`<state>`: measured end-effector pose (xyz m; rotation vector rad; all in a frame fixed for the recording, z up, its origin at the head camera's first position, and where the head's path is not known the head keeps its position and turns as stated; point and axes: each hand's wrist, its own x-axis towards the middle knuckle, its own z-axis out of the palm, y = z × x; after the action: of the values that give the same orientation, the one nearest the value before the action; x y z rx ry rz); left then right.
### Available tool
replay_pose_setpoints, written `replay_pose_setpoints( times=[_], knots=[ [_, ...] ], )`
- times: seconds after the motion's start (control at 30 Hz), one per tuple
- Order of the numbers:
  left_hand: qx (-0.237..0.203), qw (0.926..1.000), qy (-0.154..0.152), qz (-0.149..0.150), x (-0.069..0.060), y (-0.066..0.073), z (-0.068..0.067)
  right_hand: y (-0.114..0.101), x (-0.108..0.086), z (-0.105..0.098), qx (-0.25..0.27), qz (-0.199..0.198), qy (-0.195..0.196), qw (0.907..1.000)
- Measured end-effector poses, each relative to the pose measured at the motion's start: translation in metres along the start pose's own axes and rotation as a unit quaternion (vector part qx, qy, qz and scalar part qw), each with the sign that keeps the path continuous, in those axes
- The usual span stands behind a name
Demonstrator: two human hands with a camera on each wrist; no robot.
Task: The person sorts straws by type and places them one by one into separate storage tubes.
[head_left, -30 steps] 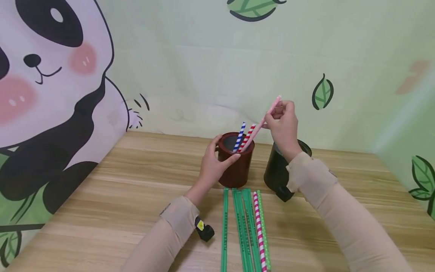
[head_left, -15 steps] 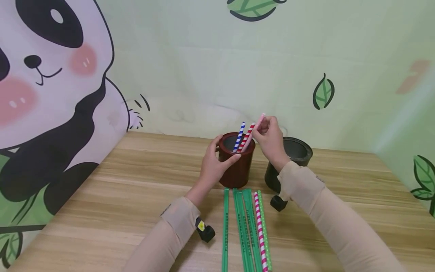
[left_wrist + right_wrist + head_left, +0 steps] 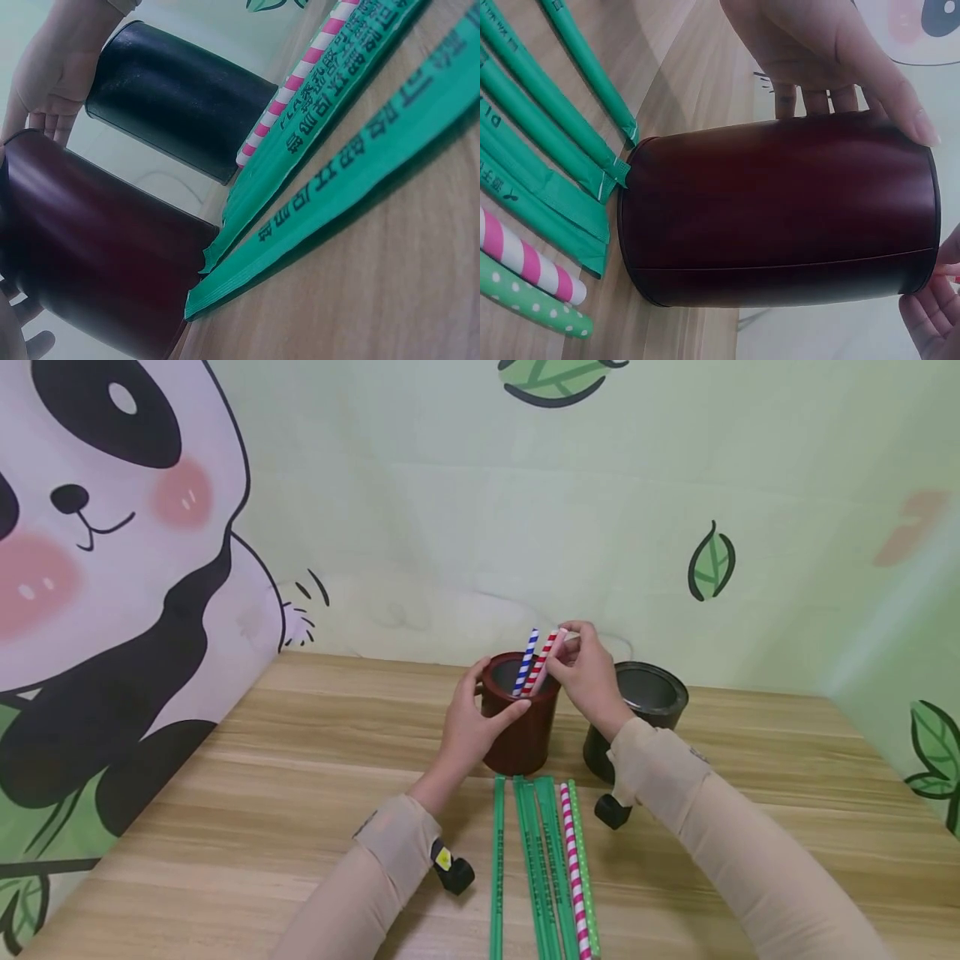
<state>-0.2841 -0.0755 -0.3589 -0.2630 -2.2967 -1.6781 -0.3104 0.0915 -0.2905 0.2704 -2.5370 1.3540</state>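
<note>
A dark red-brown cup stands upright on the table. My left hand grips its left side, with the thumb across the front near the rim. Inside lean a blue-and-white striped straw and a red-and-white striped straw. At the right of these, my right hand pinches the upper part of a pink straw, whose lower end is inside the cup. The cup's wall fills the right wrist view, hiding the straws inside.
A black cup stands to the right, partly behind the right wrist. In front lie several green paper-wrapped straws, a pink-and-white striped straw and a green dotted straw. A patterned wall rises behind the wooden table.
My right hand has moved down and left, lowering the pink straw deeper into the red-brown cup beside the striped ones. The left hand has stayed on the cup.
</note>
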Motion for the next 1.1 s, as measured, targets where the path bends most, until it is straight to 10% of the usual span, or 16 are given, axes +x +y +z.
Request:
replay_pose_setpoints(
  times=[1.1],
  knots=[
    [0.003, 1.0, 0.006, 0.006, 0.002, -0.004, 0.002, -0.021, -0.047, -0.061, -0.025, -0.072, 0.024, 0.9968]
  ],
)
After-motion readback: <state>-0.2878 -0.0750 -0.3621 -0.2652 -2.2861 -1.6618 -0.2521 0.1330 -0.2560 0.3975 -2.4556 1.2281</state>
